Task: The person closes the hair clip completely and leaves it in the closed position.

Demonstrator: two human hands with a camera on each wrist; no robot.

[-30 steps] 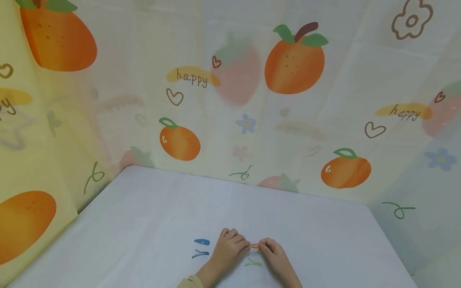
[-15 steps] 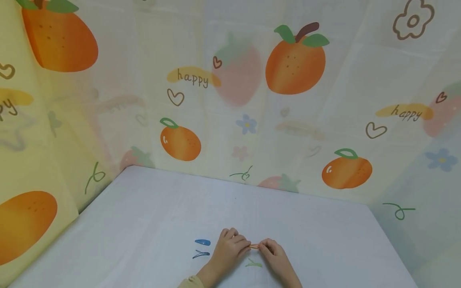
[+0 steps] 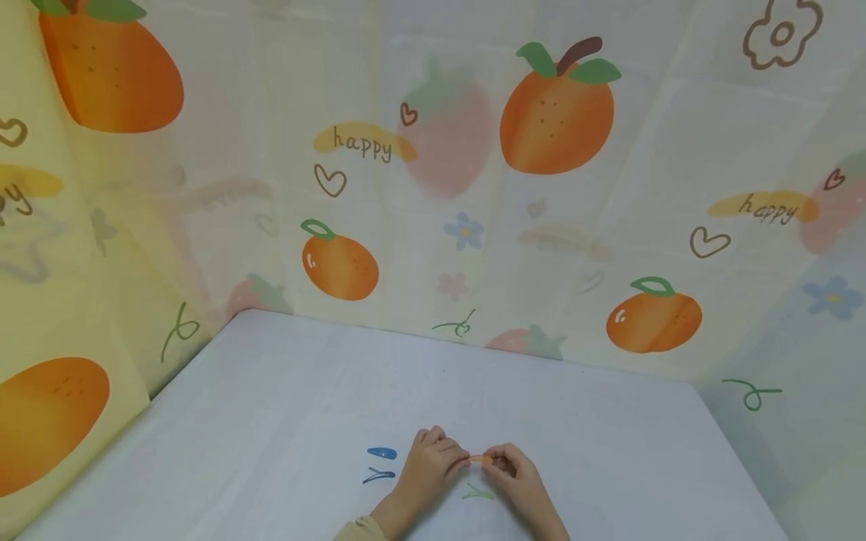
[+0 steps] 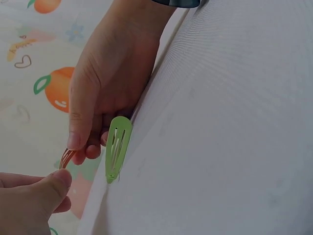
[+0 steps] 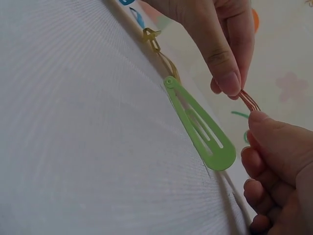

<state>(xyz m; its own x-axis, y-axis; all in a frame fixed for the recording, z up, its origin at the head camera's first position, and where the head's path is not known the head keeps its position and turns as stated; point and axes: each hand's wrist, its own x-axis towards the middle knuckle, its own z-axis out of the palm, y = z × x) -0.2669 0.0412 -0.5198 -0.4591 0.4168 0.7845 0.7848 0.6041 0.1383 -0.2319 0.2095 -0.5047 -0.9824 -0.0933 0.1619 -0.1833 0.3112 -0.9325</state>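
An orange snap hair clip [image 3: 479, 458] is stretched between my two hands, just above the white table. My left hand [image 3: 431, 464] pinches one end between thumb and fingers, and my right hand [image 3: 519, 475] pinches the other. Only the clip's middle, with its narrow slots, shows in the left wrist view [image 4: 66, 157]; the fingertips hide its ends. Below the hands on the table lies a green snap hair clip [image 3: 479, 492], forked in the head view. In the right wrist view the green clip [image 5: 221, 159] is large and near, apart from both hands.
Left of my left hand lie a blue hair clip [image 3: 382, 454] and a dark blue forked one [image 3: 379, 475]. A yellowish clip [image 5: 168, 68] shows behind the green one in the right wrist view. A fruit-printed curtain [image 3: 419, 263] borders the table [image 3: 304, 383].
The fingers of my right hand have shifted slightly on the orange clip, and more of the clip's flat face shows. My left hand stays nearly in place. The clips on the table have not moved.
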